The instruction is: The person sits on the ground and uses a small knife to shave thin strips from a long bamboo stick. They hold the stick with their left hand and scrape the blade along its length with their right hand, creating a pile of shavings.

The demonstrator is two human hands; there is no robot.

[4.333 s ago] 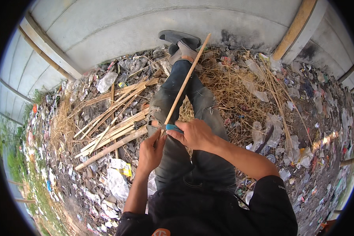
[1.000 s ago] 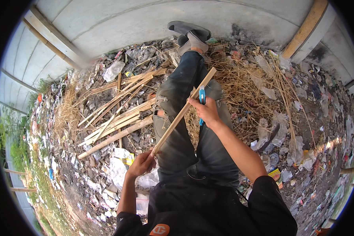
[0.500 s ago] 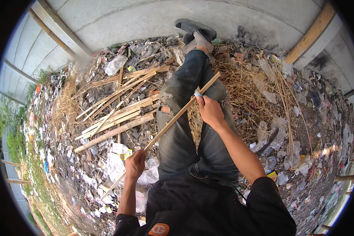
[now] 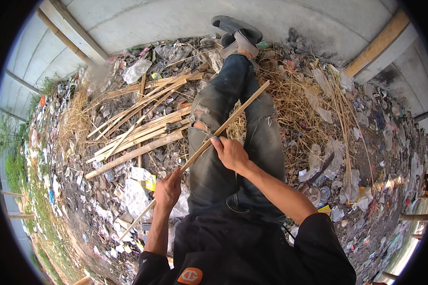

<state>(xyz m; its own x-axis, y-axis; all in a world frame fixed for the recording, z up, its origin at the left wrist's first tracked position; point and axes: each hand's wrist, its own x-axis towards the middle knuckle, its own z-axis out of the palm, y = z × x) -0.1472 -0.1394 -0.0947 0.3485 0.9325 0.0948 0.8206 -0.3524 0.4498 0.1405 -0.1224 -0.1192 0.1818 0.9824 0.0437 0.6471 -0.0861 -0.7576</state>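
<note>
Head view: the wooden strip [image 4: 242, 108] slants across my trousers [image 4: 262, 164], my left hand [image 4: 168, 191] wrapped round it, fingers closed. My right hand [image 4: 231, 153], fingers curled on a mostly hidden blue tool [image 4: 216, 138], meets the strip farther out. I judge this paring; the next stroke calls for a firm left grip, even pressure.

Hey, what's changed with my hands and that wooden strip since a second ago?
Your right hand, with the blue tool mostly hidden in it, has moved down the wooden strip toward your left hand. The strip now also shows beyond the left hand, at lower left. The stick pile stayed put.
</note>
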